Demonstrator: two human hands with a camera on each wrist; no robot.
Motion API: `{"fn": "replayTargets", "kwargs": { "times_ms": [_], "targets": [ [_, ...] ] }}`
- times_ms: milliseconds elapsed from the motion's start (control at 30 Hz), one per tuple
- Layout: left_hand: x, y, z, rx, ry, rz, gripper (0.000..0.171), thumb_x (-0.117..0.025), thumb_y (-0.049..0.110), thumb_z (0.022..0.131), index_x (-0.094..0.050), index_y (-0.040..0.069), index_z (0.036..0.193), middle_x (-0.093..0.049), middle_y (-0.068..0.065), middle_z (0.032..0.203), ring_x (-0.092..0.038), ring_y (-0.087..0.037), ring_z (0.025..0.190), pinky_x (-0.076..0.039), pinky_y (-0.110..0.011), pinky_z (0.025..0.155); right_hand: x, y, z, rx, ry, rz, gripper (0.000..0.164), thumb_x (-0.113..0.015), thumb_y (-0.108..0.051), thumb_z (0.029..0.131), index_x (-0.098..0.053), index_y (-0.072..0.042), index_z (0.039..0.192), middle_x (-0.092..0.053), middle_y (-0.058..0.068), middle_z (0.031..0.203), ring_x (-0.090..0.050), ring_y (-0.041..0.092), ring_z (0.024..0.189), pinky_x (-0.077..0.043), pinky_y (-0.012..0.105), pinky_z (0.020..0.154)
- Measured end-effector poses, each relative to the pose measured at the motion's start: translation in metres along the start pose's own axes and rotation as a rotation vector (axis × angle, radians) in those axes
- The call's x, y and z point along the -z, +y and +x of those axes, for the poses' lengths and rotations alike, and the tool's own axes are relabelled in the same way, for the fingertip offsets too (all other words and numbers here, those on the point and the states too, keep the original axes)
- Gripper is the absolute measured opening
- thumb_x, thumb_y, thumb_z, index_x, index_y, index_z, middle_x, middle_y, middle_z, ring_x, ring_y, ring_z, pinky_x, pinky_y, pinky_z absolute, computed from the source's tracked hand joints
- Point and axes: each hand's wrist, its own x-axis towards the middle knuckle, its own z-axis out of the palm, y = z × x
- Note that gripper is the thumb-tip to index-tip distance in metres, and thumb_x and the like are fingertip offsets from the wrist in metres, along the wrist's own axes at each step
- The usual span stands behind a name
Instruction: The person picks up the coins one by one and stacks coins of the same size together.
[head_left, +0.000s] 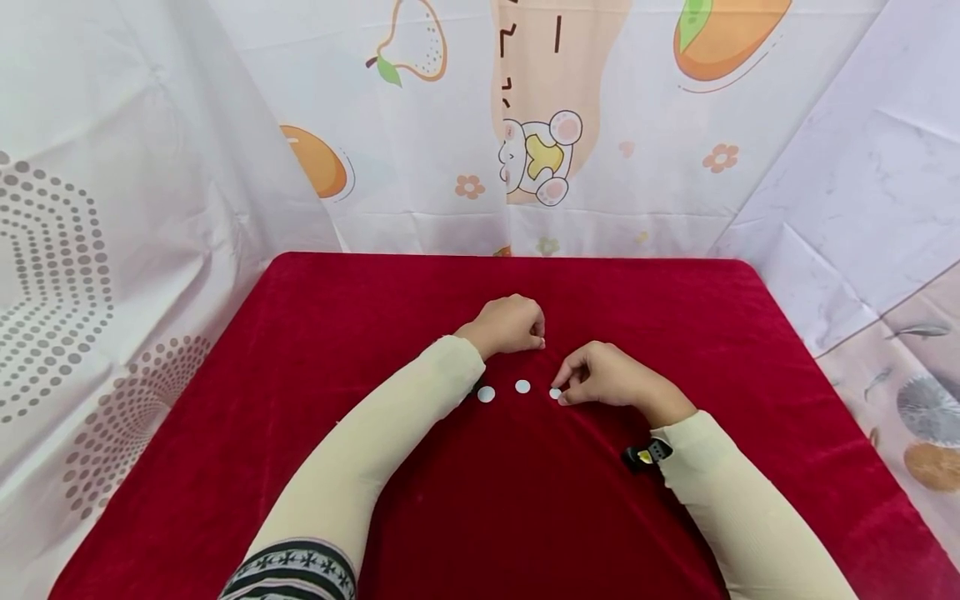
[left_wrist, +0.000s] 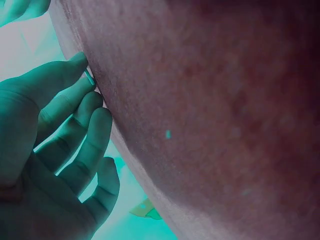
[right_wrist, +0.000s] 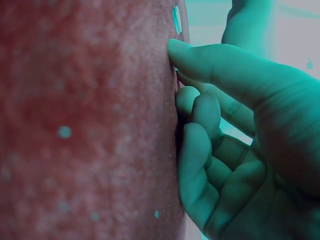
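Observation:
Three small flat white discs lie across the red cloth: a left disc (head_left: 487, 394), a middle disc (head_left: 522, 387) and a right disc (head_left: 555, 393). My right hand (head_left: 611, 375) pinches the right disc at its edge between thumb and index finger, low on the cloth. In the right wrist view that hand's (right_wrist: 225, 115) other fingers are curled under. Farther back, my left hand (head_left: 510, 323) is bent downward over the cloth. The left wrist view shows its thumb and index finger pinching a thin pale disc (left_wrist: 89, 77) seen edge-on.
A red velvet cloth (head_left: 525, 517) covers the table. Printed white curtains (head_left: 420, 167) hang behind and at both sides. A small black device (head_left: 647, 455) sits at the right wrist, just above the cloth.

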Motion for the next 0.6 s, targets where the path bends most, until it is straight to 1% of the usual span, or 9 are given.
{"fn": "replayTargets", "kwargs": {
  "times_ms": [133,267,433,600],
  "targets": [
    [0.000,-0.002,-0.006,0.026,0.016,-0.019,0.012,-0.079,0.036,0.093,-0.076,0.029,0.084,-0.067,0.016,0.085,-0.062,-0.006,0.079,-0.054,-0.029,0.068,0.000,0.000,0.000,-0.004,-0.001,0.005,0.015,-0.088,-0.018,0.080,-0.082,-0.028,0.089,-0.070,-0.005,0.068,-0.059,0.009,0.062,-0.049,0.024,0.059],
    [-0.001,-0.006,-0.010,0.040,0.046,-0.021,0.012,-0.078,0.037,0.093,-0.076,0.028,0.085,-0.067,0.016,0.087,-0.061,-0.005,0.080,-0.054,-0.029,0.067,0.000,-0.001,0.001,-0.008,0.000,0.006,0.015,-0.088,-0.017,0.080,-0.082,-0.027,0.089,-0.071,-0.005,0.069,-0.060,0.010,0.062,-0.049,0.024,0.059],
    [0.000,-0.006,-0.017,0.034,0.072,-0.030,0.012,-0.079,0.038,0.092,-0.077,0.029,0.085,-0.067,0.016,0.087,-0.060,-0.005,0.081,-0.054,-0.029,0.066,-0.001,-0.001,0.001,-0.010,-0.001,0.000,0.016,-0.088,-0.017,0.080,-0.082,-0.028,0.089,-0.070,-0.005,0.069,-0.060,0.010,0.063,-0.048,0.024,0.059],
    [0.002,0.000,-0.024,0.019,0.070,-0.044,0.011,-0.079,0.039,0.092,-0.079,0.029,0.086,-0.067,0.016,0.088,-0.061,-0.005,0.082,-0.054,-0.028,0.066,-0.001,0.001,0.001,-0.009,0.004,-0.002,0.016,-0.088,-0.017,0.080,-0.082,-0.029,0.089,-0.070,-0.005,0.068,-0.059,0.009,0.062,-0.048,0.024,0.059]
  ]
}}
